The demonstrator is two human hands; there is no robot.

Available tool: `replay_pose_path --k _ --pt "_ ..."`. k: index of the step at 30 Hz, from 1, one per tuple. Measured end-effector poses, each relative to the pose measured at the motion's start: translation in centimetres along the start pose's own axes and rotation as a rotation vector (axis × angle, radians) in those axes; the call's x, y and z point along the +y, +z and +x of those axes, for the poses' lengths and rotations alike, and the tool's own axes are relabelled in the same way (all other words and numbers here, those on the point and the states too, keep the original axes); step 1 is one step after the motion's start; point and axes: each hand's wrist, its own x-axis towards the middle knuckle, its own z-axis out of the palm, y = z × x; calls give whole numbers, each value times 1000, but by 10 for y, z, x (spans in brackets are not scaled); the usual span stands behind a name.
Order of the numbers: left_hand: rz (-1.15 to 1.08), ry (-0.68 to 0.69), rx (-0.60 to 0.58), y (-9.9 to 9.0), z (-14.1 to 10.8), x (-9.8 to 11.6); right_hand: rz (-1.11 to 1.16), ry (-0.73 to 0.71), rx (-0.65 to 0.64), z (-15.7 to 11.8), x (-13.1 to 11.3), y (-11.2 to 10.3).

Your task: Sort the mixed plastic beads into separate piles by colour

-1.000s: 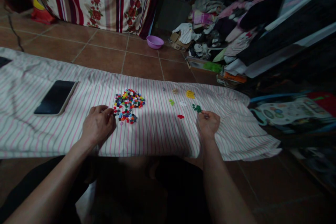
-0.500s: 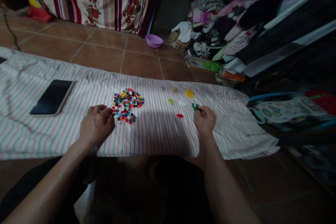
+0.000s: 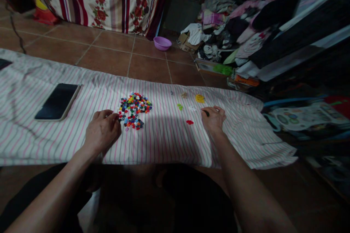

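Note:
Small coloured cube-like pieces (image 3: 135,107) lie in a mixed pile on the striped cloth (image 3: 164,142). At the pile's left edge is my left hand (image 3: 101,129), fingers curled and closed; what its fingertips hold, if anything, is hidden. My right hand (image 3: 213,119) rests closed over the spot of the dark green pieces and covers them. A small dark spot shows between its thumb and fingers, too unclear to name. Near it are little groups sorted by colour: red pieces (image 3: 189,122), white pieces (image 3: 192,108), lime green pieces (image 3: 179,106), yellow pieces (image 3: 199,98) and tan pieces (image 3: 184,95).
A phone (image 3: 57,102) lies on the cloth at the left, and a dark object (image 3: 4,64) at the far left edge. Beyond the table, a purple basin (image 3: 162,43) stands on the tiled floor. Clothes (image 3: 218,18) are heaped at the back right.
My right hand has shifted and turned over the dark green pieces, which showed beside its fingertips before and are now covered. The left hand stays at the pile. The view has moved slightly.

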Motion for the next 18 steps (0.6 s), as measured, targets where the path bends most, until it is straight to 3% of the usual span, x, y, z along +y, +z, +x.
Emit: replay_pose_path --k 8,18 --pt "-9 0 -1 1 -1 -1 -68 29 4 -1 6 -3" --pt "-30 23 -9 0 -2 -4 59 -8 67 -2 3 -1"
